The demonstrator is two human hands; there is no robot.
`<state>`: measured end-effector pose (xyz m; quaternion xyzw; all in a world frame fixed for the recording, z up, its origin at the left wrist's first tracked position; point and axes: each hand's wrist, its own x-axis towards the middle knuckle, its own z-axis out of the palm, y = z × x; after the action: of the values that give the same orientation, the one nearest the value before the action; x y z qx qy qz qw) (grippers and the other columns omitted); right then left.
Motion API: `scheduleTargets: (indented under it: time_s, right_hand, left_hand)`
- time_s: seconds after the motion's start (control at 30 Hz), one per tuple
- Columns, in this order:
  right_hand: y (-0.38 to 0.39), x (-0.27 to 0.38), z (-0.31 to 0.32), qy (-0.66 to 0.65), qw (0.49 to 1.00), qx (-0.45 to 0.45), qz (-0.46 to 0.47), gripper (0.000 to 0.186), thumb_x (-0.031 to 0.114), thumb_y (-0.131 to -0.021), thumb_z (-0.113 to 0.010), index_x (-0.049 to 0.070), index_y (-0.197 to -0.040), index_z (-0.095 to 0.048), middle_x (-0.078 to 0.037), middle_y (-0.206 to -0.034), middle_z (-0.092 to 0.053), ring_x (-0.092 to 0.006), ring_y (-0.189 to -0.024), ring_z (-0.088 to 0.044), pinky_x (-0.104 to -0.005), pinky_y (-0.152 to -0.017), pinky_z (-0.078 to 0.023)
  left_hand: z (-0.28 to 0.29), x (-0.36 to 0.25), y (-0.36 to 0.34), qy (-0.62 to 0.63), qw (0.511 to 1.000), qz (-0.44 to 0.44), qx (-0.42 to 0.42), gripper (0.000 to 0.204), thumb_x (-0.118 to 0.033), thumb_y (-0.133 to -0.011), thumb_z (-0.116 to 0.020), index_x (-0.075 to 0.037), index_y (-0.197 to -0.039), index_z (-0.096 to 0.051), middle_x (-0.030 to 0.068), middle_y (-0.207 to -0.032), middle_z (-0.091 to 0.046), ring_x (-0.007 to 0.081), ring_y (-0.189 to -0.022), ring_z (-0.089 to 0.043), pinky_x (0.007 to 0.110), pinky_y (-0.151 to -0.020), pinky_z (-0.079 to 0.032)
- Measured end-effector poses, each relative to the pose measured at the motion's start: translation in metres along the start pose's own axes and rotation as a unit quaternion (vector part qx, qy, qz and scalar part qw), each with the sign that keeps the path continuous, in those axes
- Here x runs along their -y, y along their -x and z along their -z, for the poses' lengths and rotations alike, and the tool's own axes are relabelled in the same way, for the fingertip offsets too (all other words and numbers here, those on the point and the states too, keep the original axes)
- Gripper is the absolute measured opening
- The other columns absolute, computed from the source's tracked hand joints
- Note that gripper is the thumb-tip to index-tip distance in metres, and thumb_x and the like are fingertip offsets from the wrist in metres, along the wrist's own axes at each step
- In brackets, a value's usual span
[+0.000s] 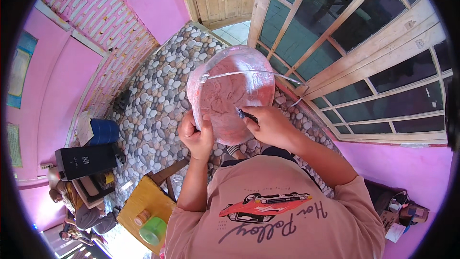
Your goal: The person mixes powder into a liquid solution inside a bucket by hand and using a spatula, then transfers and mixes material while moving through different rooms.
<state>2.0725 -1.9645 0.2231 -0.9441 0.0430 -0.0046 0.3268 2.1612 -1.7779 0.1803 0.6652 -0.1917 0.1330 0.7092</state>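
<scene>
A large pinkish, smeared plastic bucket (264, 67) is tilted in front of me, its mouth facing me. Reddish-brown, lumpy material (220, 88) coats the inside, and its kind is hard to make out. My left hand (197, 136) is closed on the near left rim, thumb on top. A thin metal bail handle (244, 71) arcs across the bucket's mouth. Over the near right side of the bucket, my right hand (273, 127) is closed round a small dark-handled tool (248, 116). The tool's short working end points toward the bucket's inside and is too small to identify.
Pebble-patterned flooring (153, 96) lies around the bucket. Wood-framed glass panes (383, 76) stand close on the right. At lower left are a yellow table (129, 211) with a green container (153, 230), a black box (86, 160) and a blue bin (104, 131). People sit farther off.
</scene>
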Motion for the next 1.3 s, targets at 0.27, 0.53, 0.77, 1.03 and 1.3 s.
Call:
scheduleTargets:
  time_s: [0.27, 0.53, 0.77, 1.03, 1.3]
  right_hand:
    - [-0.007, 0.016, 0.017, 0.151, 0.986, -0.06, -0.04, 0.037, 0.016, -0.088, -0.055, 0.001, -0.122, -0.06, -0.022, -0.077, -0.065, -0.0389, -0.078, -0.066, -0.0468, -0.068, -0.053]
    - [-0.001, 0.015, 0.003, 0.093, 0.992, 0.022, -0.087, 0.035, 0.018, -0.09, -0.053, 0.0, -0.119, -0.062, -0.023, -0.084, -0.067, -0.0387, -0.078, -0.066, -0.0471, -0.073, -0.052]
    - [-0.001, 0.016, 0.017, -0.014, 0.997, 0.018, -0.07, 0.028, 0.018, -0.089, -0.051, -0.002, -0.104, -0.064, -0.024, -0.084, -0.066, -0.0402, -0.077, -0.065, -0.0487, -0.072, -0.052]
    - [-0.005, 0.01, 0.02, 0.138, 0.986, -0.038, -0.088, 0.029, 0.017, -0.089, -0.049, -0.003, -0.106, -0.061, -0.025, -0.081, -0.066, -0.0412, -0.074, -0.066, -0.05, -0.069, -0.053]
    - [0.006, -0.007, 0.004, -0.12, 0.986, 0.021, -0.11, 0.031, 0.019, -0.091, -0.052, -0.003, -0.111, -0.062, -0.024, -0.084, -0.066, -0.0389, -0.078, -0.066, -0.0452, -0.071, -0.051]
  left_hand:
    - [-0.001, -0.01, -0.002, -0.02, 0.998, 0.047, 0.024, 0.037, -0.009, -0.083, -0.068, -0.006, -0.063, -0.037, 0.0018, -0.061, -0.047, 0.009, -0.056, -0.037, 0.025, -0.051, -0.031]
    - [-0.006, -0.005, 0.001, 0.021, 0.999, -0.018, -0.021, 0.039, -0.012, -0.083, -0.069, -0.006, -0.063, -0.036, 0.0012, -0.061, -0.046, 0.0087, -0.057, -0.037, 0.025, -0.051, -0.031]
    - [0.002, -0.003, -0.003, -0.011, 0.999, 0.051, -0.007, 0.039, -0.009, -0.082, -0.068, -0.006, -0.062, -0.035, 0.0007, -0.061, -0.045, 0.0078, -0.057, -0.036, 0.025, -0.051, -0.031]
    - [-0.007, -0.005, -0.001, 0.012, 0.999, -0.035, -0.014, 0.033, -0.013, -0.089, -0.067, -0.007, -0.068, -0.042, -0.0031, -0.069, -0.049, 0.0048, -0.065, -0.038, 0.022, -0.056, -0.031]
    - [-0.015, -0.011, -0.002, 0.005, 0.999, -0.027, -0.023, 0.032, -0.014, -0.088, -0.068, -0.006, -0.068, -0.044, -0.0023, -0.069, -0.05, 0.0059, -0.064, -0.038, 0.023, -0.057, -0.031]
